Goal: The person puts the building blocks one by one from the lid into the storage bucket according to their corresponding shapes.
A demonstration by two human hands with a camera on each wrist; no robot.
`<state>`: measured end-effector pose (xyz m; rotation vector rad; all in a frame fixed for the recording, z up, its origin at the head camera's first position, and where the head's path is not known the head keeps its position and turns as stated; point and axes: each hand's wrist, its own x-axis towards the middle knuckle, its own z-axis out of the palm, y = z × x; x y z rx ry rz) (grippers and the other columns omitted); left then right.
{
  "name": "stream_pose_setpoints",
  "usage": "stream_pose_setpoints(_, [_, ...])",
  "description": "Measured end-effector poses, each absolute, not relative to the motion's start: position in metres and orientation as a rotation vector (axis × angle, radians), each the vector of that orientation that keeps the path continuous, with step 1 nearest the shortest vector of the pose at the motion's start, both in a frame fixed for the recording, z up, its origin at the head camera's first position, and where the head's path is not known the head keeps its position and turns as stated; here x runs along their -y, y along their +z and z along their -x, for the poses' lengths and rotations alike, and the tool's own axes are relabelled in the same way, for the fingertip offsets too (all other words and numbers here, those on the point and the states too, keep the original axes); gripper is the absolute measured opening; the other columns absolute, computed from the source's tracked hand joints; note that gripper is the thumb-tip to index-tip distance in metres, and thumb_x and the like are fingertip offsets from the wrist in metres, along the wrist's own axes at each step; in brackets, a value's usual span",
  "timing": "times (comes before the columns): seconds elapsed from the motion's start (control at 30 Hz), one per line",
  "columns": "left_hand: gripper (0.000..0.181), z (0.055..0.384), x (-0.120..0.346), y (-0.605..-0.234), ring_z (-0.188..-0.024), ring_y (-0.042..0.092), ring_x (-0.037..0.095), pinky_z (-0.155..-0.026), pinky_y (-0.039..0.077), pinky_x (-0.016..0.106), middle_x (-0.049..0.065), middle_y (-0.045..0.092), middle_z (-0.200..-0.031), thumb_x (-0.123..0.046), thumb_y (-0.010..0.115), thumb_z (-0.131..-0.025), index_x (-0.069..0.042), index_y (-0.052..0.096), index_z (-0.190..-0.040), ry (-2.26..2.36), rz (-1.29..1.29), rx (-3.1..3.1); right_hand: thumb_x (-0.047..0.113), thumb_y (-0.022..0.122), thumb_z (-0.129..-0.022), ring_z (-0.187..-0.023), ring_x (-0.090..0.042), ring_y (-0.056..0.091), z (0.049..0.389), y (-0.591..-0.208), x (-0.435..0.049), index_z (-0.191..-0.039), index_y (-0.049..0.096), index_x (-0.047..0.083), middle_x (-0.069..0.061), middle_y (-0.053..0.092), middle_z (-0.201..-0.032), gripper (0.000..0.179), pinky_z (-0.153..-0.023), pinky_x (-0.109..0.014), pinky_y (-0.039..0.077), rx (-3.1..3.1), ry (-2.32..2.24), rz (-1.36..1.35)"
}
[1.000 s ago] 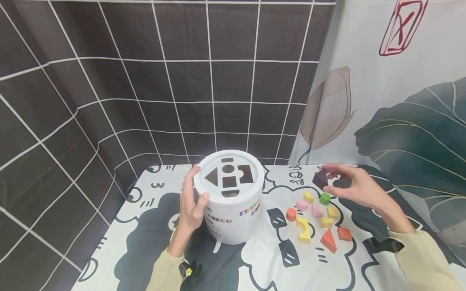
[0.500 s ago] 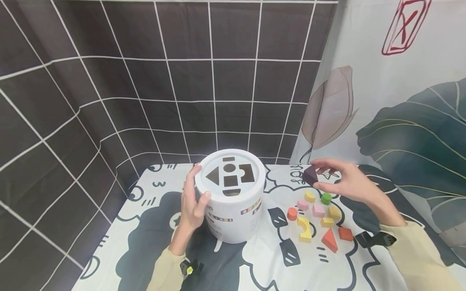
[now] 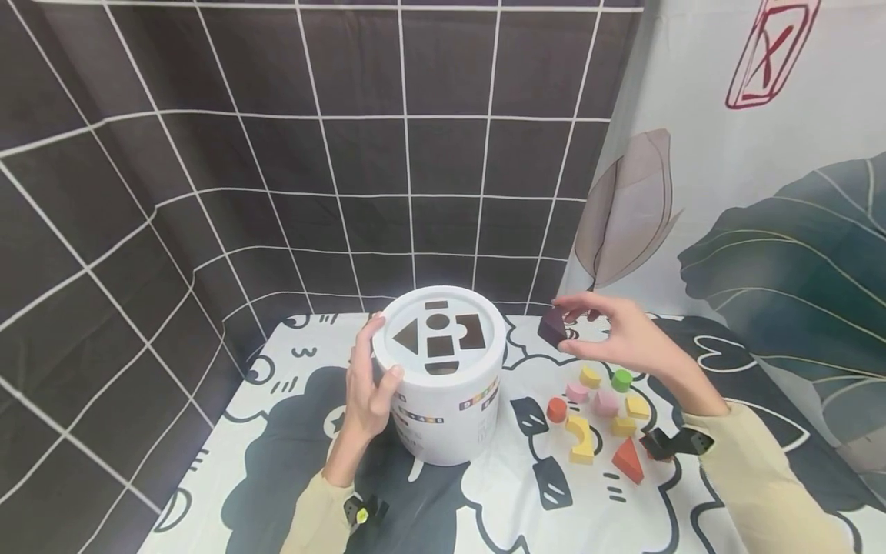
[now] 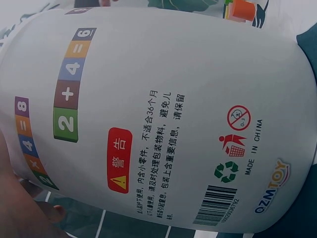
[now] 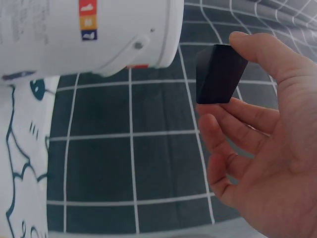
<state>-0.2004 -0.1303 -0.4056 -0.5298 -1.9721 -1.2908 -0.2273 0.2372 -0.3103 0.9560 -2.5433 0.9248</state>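
A white bucket (image 3: 450,419) stands upright, its lid (image 3: 477,369) cut with triangular, round, square and other holes. My left hand (image 3: 365,385) rests against the bucket's left side, fingers reaching up to the rim and thumb spread along the front. In my right hand (image 3: 623,335) I pinch a dark purple angular block (image 3: 551,327) between thumb and fingers, raised to the right of the bucket at about lid height. The right wrist view shows the block (image 5: 218,74) near the bucket's lid end (image 5: 171,29), with a gap between them.
Loose toy blocks lie right of the bucket: a yellow arch (image 3: 580,440), a red triangle (image 3: 627,460), a green cylinder (image 3: 621,379), an orange cylinder (image 3: 557,409), pink blocks (image 3: 605,402) and several yellow ones. A dark grid curtain (image 3: 443,154) hangs behind the patterned cloth (image 3: 512,492).
My right hand has moved left with the purple block, from above the table's right side toward the bucket. The left hand and the bucket have stayed in place.
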Motion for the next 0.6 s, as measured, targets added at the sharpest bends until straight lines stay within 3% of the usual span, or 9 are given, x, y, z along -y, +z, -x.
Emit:
stream_pose_setpoints(0.2, [0.073,0.2,0.129,-0.406,-0.142,0.035,0.038,-0.111,0.022,0.063,0.02,0.044,-0.15,-0.031,0.049,-0.078,0.002,0.043,-0.143,-1.287,0.53,1.969,0.018,0.084,-0.078,-0.098,-0.01,0.061,0.232,-0.304,-0.22,-0.127,0.065,0.009,0.005,0.07,-0.107,0.054,-0.08,-0.03,0.048,2.517,0.964,-0.987])
stream_pose_setpoints(0.43, [0.072,0.2,0.128,-0.406,-0.141,0.035,0.039,-0.11,0.021,0.064,0.02,0.046,-0.149,-0.03,0.049,-0.078,0.001,0.044,-0.142,-1.284,0.534,1.958,0.018,0.084,-0.077,-0.1,-0.018,0.062,0.236,-0.294,-0.197,-0.127,0.065,0.008,0.003,0.07,-0.109,0.054,-0.083,-0.035,0.049,2.5,1.005,-1.044])
stream_pose_setpoints(0.6, [0.072,0.201,0.129,-0.406,-0.141,0.036,0.04,-0.11,0.022,0.064,0.021,0.046,-0.149,-0.028,0.05,-0.077,0.001,0.044,-0.142,-1.279,0.538,1.947,0.018,0.083,-0.077,-0.099,-0.016,0.063,0.24,-0.289,-0.175,-0.125,0.066,0.007,0.003,0.07,-0.108,0.052,-0.085,-0.036,0.05,2.448,1.067,-1.158])
